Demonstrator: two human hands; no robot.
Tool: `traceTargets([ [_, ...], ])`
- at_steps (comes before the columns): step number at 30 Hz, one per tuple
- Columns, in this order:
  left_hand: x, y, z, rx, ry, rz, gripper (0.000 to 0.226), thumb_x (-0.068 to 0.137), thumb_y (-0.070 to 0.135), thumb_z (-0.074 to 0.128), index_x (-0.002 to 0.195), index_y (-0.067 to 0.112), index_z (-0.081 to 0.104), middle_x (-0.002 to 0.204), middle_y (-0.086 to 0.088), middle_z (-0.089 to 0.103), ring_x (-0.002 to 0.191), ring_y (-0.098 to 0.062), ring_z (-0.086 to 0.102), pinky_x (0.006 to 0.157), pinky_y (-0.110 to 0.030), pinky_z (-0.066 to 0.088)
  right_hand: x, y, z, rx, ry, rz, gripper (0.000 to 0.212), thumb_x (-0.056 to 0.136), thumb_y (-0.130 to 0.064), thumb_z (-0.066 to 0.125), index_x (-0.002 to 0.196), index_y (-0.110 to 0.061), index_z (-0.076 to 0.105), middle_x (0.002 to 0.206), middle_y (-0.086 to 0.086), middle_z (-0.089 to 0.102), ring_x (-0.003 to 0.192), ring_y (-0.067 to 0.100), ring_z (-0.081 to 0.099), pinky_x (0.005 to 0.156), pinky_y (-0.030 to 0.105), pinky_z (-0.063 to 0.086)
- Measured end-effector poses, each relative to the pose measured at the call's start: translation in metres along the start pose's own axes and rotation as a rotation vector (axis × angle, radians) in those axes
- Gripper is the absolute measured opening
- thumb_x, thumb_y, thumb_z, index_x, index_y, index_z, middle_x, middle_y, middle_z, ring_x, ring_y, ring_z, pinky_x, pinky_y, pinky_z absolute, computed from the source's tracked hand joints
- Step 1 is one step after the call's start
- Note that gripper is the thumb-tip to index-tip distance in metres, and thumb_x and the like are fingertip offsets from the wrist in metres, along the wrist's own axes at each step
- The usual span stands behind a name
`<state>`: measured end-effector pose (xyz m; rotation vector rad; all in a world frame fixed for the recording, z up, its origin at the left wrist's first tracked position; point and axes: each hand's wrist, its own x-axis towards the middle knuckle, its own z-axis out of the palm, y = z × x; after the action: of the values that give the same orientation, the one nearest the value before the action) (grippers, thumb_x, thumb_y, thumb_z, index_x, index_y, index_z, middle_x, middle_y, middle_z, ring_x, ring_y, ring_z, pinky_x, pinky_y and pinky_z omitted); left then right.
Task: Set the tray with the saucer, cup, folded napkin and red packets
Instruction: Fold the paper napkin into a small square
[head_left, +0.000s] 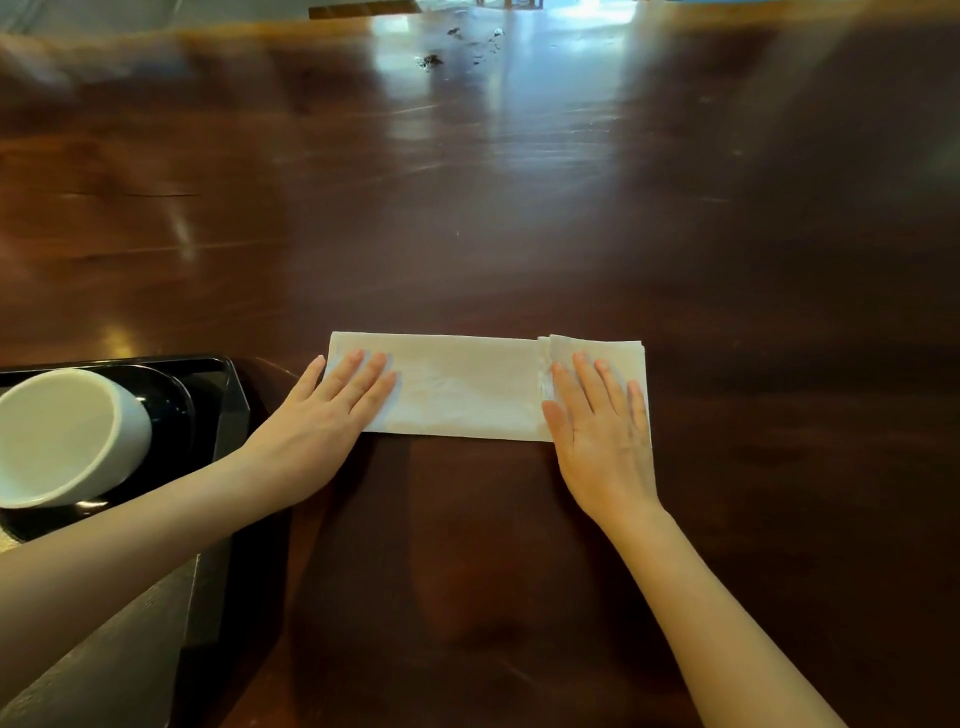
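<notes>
1. My left hand (343, 400) lies flat and spread on the left end of the napkin (467, 387), fingers released, pressing down rather than gripping. My right hand (602, 415) does the same on the right end, where a short flap is already turned over.
2. The napkin sits as a long strip on the dark wooden table (467, 208), just right of the black tray (234, 395) and not yet on it.
3. To fold well, I judge I should hold the left end pinned, line up the flap's corners with the strip's long edges, then run my right palm along the crease so it sets sharp.
4. The cup (67, 431) is already on the tray, on what I take to be a dark saucer (166, 395), though it blends into the tray.
5. I see no red packets in view; they come after the napkin is laid in.
</notes>
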<state>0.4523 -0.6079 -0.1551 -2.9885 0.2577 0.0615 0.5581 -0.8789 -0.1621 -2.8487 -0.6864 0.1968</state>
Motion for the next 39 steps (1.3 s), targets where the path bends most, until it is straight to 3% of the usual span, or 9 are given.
traceTargets([
  [2, 0.000, 0.000, 0.001, 0.004, -0.005, -0.008, 0.081, 0.070, -0.014, 0.048, 0.145, 0.005, 0.023, 0.151, -0.018, 0.026, 0.139, -0.037, 0.018, 0.108, -0.050, 0.018, 0.004, 0.003, -0.003, -0.033, 0.064, -0.019, 0.061, 0.089, -0.049, 0.012, 0.141, -0.022, 0.028, 0.148, 0.006, 0.032, 0.139, 0.026, 0.024, 0.116, 0.046, 0.007],
  [5, 0.000, -0.001, 0.001, -0.029, 0.004, -0.011, 0.080, 0.075, -0.014, 0.043, 0.146, 0.007, 0.014, 0.153, -0.016, 0.016, 0.140, -0.035, 0.007, 0.110, -0.047, 0.010, 0.013, 0.012, -0.006, -0.072, 0.042, -0.103, 0.064, 0.088, -0.049, 0.028, 0.145, -0.023, 0.017, 0.153, 0.007, 0.019, 0.142, 0.028, 0.011, 0.117, 0.047, 0.002],
  [9, -0.001, -0.003, 0.002, -0.074, -0.016, -0.012, 0.074, 0.081, -0.011, 0.030, 0.147, 0.011, 0.002, 0.155, -0.013, 0.003, 0.141, -0.034, -0.003, 0.115, -0.043, -0.001, 0.028, 0.021, -0.009, -0.148, -0.120, -0.286, 0.066, 0.088, -0.053, 0.015, 0.147, -0.033, -0.007, 0.158, -0.002, -0.010, 0.144, 0.023, -0.018, 0.114, 0.045, -0.014],
  [13, 0.001, -0.013, 0.013, -0.009, 0.062, 0.042, 0.071, 0.074, -0.002, 0.010, 0.144, 0.005, 0.024, 0.149, -0.018, 0.031, 0.143, -0.034, 0.016, 0.111, -0.038, 0.001, 0.031, 0.027, -0.006, -0.194, -0.150, -0.335, 0.066, 0.086, -0.062, 0.009, 0.146, -0.037, -0.006, 0.158, -0.002, -0.010, 0.144, 0.023, -0.016, 0.115, 0.047, -0.012],
  [25, 0.006, -0.022, 0.016, 0.016, 0.055, 0.074, 0.069, 0.079, 0.001, 0.006, 0.147, 0.011, 0.003, 0.152, -0.012, 0.020, 0.141, -0.022, -0.010, 0.111, -0.035, -0.004, 0.029, 0.035, -0.008, -0.208, -0.166, -0.386, 0.064, 0.087, -0.061, 0.012, 0.145, -0.040, -0.004, 0.158, -0.003, -0.009, 0.144, 0.022, -0.015, 0.116, 0.049, -0.009],
  [31, 0.006, -0.017, 0.015, 0.001, 0.031, 0.071, 0.070, 0.077, -0.002, 0.009, 0.146, 0.008, 0.017, 0.153, -0.014, 0.019, 0.141, -0.022, -0.007, 0.114, -0.044, 0.015, 0.027, 0.040, -0.007, -0.248, -0.176, -0.398, 0.064, 0.087, -0.062, 0.008, 0.143, -0.040, -0.012, 0.157, -0.002, -0.014, 0.144, 0.023, -0.017, 0.116, 0.051, -0.008],
  [34, 0.007, -0.011, 0.007, -0.246, 0.002, -0.074, 0.083, 0.071, -0.019, 0.033, 0.147, 0.009, 0.013, 0.155, -0.018, 0.007, 0.145, -0.029, 0.001, 0.117, -0.041, 0.011, 0.027, 0.039, -0.007, -0.252, -0.173, -0.390, 0.067, 0.088, -0.062, 0.010, 0.145, -0.034, -0.012, 0.158, 0.001, -0.011, 0.144, 0.025, -0.015, 0.116, 0.051, -0.007],
  [36, 0.008, -0.001, -0.008, -0.571, 0.075, -0.385, 0.079, 0.079, -0.017, 0.040, 0.148, 0.011, 0.012, 0.157, -0.013, 0.004, 0.144, -0.024, 0.008, 0.115, -0.030, 0.011, 0.027, 0.037, -0.007, -0.247, -0.171, -0.375, 0.073, 0.088, -0.063, 0.011, 0.146, -0.026, -0.015, 0.158, 0.002, -0.013, 0.144, 0.024, -0.016, 0.116, 0.049, -0.007],
  [39, 0.015, 0.017, -0.025, -1.041, 0.302, -0.948, 0.062, 0.093, 0.011, 0.049, 0.146, 0.020, 0.019, 0.150, 0.004, 0.026, 0.133, -0.013, 0.035, 0.108, -0.033, 0.033, 0.026, 0.036, -0.008, -0.208, -0.163, -0.336, 0.080, 0.085, -0.065, 0.011, 0.144, -0.017, -0.017, 0.154, 0.002, -0.019, 0.143, 0.020, -0.019, 0.117, 0.048, -0.007],
])
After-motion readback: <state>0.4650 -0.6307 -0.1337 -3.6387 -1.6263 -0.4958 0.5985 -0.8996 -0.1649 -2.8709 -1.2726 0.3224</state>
